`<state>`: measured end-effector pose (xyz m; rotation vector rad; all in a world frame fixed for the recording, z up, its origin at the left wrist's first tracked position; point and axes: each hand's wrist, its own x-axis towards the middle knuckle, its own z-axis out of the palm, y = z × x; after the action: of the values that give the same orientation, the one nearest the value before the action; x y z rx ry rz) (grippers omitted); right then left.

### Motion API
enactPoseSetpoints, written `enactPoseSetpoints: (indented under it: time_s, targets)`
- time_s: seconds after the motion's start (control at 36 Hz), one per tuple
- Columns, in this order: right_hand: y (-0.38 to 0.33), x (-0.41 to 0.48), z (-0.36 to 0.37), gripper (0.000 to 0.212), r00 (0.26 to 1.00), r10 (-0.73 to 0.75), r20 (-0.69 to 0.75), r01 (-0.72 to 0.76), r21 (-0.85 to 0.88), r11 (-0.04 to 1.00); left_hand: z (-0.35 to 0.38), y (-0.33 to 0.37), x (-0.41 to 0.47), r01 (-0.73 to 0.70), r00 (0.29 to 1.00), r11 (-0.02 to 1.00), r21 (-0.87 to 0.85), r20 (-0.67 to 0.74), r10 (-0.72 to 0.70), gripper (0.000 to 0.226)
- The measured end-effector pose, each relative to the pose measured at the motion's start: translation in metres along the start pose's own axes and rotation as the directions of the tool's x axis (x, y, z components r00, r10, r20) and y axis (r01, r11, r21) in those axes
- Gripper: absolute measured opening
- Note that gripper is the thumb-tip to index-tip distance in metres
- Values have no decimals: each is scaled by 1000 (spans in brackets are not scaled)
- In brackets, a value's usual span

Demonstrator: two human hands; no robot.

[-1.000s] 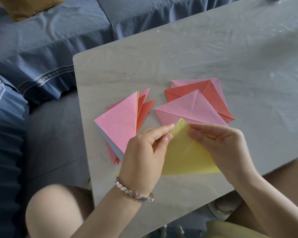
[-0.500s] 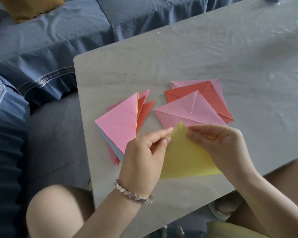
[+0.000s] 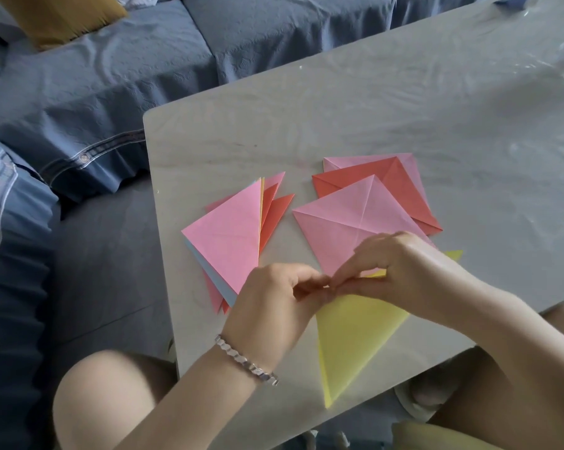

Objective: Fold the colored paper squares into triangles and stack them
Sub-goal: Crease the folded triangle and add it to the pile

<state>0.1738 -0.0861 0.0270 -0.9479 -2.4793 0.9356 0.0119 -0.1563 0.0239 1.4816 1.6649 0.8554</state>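
Note:
A yellow paper (image 3: 352, 332) lies folded near the table's front edge, one tip pointing toward me and another tip showing past my right wrist. My left hand (image 3: 274, 300) and my right hand (image 3: 400, 264) meet at its upper corner and both pinch it there. To the left sits a stack of folded triangles (image 3: 228, 238), pink on top with orange, blue and yellow edges below. Behind my hands lies a pile of creased unfolded squares (image 3: 355, 209), pink over orange over pink.
The grey table (image 3: 404, 108) is covered in clear plastic film. A blue sofa (image 3: 95, 86) with a mustard cushion (image 3: 56, 17) runs along the left and back. My bare knees show below the table's front edge.
The yellow paper has turned and been folded down: its raised tip is gone and it now lies lower, pointing toward me. Both hands came together at its upper corner.

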Motion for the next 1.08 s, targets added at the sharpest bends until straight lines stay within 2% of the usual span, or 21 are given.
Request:
enactPoseSetpoints:
  time_s: [0.08,0.19,0.25,0.31,0.42,0.47,0.64,0.72,0.78,0.86,0.97,1.08]
  targets:
    - [2,7,8,16,986,-160,-54,144,-228,963,0,-8,3,78,995,994,-70,-55,-82,22]
    - [9,12,26,28,961,-201,-193,131,-324,937,-4,-27,12,217,936,938,-269,-215,-278,22]
    - [13,11,39,33,974,-173,-143,119,-326,938,-7,-38,16,291,892,899,-328,-248,-379,18]
    - [19,6,55,40,991,-132,-26,117,-322,940,-10,-50,20,344,862,885,-313,-269,-430,16]
    - [31,-7,86,48,985,-28,169,94,-397,913,-11,-69,26,423,830,884,-199,-306,-466,20]
    - [33,-12,95,50,981,40,188,48,-443,895,-10,-76,27,446,822,879,-172,-310,-478,22]
    - [47,-4,98,74,983,168,80,-99,-536,838,-8,-84,26,487,806,861,-142,-305,-507,24]
    - [53,14,94,60,983,182,-12,-159,-546,823,-9,-85,27,488,808,859,-152,-294,-511,25]
    - [52,28,90,51,982,189,-1,-162,-522,837,-9,-85,27,489,809,859,-152,-289,-512,26]
    - [58,47,85,52,974,220,60,-159,-513,844,-10,-87,27,489,807,857,-162,-289,-515,25]
    - [65,72,80,51,976,217,12,-173,-560,810,-10,-87,27,492,808,854,-171,-276,-521,18]
    - [69,92,78,50,973,231,9,-183,-583,791,-10,-87,28,501,798,846,-183,-281,-533,21]
